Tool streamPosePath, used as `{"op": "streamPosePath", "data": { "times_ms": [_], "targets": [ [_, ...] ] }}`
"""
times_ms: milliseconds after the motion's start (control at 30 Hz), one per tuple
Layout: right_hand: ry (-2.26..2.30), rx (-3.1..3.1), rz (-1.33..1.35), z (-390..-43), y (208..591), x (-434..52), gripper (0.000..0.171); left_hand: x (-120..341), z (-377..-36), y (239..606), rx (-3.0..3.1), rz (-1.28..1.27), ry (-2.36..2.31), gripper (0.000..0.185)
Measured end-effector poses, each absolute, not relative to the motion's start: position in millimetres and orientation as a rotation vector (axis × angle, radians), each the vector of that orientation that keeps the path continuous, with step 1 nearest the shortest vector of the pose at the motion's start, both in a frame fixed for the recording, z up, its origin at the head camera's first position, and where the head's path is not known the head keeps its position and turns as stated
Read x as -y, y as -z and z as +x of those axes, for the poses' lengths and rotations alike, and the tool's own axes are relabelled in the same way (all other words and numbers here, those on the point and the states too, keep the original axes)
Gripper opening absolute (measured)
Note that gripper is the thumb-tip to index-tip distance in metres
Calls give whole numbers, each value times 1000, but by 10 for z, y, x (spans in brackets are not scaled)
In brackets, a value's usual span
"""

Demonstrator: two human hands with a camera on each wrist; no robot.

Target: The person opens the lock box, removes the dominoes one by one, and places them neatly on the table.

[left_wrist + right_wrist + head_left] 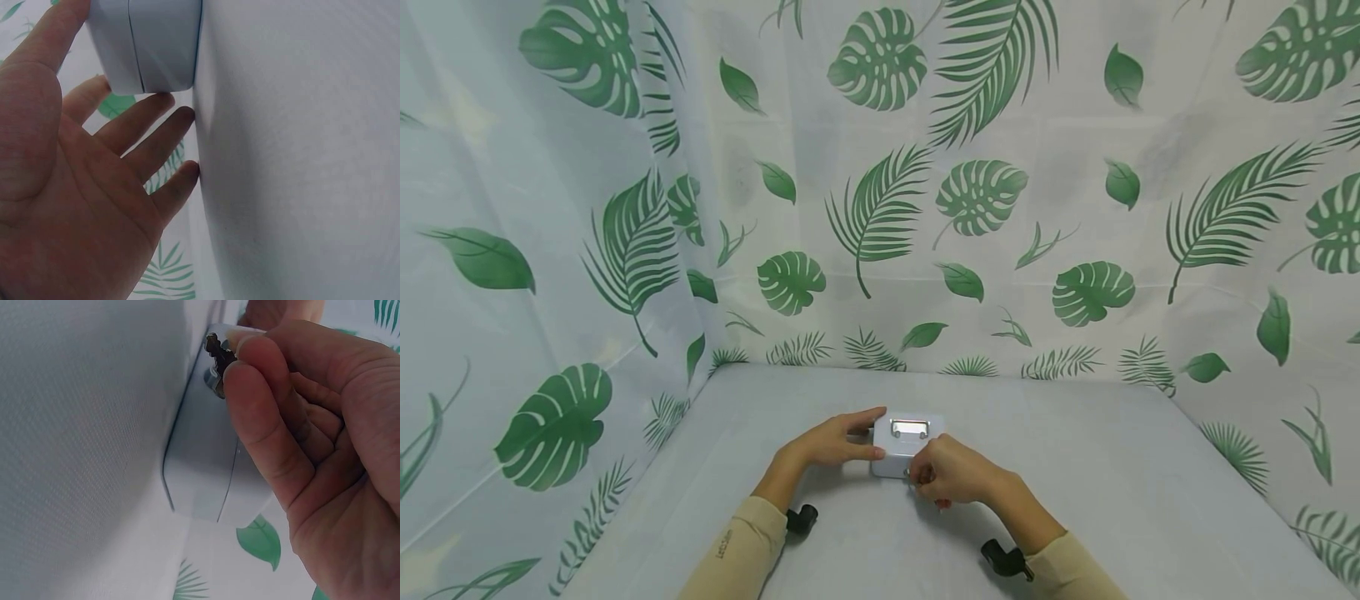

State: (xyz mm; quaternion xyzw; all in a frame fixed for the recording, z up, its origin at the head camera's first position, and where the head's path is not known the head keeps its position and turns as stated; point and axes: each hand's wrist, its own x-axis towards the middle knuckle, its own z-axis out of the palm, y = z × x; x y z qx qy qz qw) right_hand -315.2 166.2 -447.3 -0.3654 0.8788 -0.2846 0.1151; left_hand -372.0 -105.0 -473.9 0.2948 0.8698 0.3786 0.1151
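Right grip: right hand [953, 477] pinches a small dark key [219, 351] between thumb and forefinger, at the lock on the front face of the white cash box [907, 444].
Left grip: left hand [835, 442] is released, fingers straight, thumb over the box's top edge and fingertips [164, 101] against its left side, bracing rather than clasping it.
Box position: shut, flat on the grey desk [1112, 483], near its middle, metal handle [910, 428] lying folded on the lid.
Key seating: blurred at close range; it seems to be in the keyhole, but how deep I cannot tell.
Risk, twisting: a half-seated key turned hard could bend or slip out of the pinch, since only two fingertips hold it.
Risk, sliding: the box looks light and the cloth smooth; torque from the key could spin it away from the flat left hand, which presses from one side only.
Risk, lid: the left thumb over the top edge could hold the lid down or get caught if it lifts.
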Motion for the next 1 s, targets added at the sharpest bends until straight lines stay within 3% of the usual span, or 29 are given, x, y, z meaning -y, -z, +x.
{"op": "streamPosePath", "data": {
  "times_ms": [1000],
  "targets": [
    [714,-2670,-1179,-3104,4439,-1584,6,1045,-3722,4732,-2539,861,-1110,88]
  ]
}}
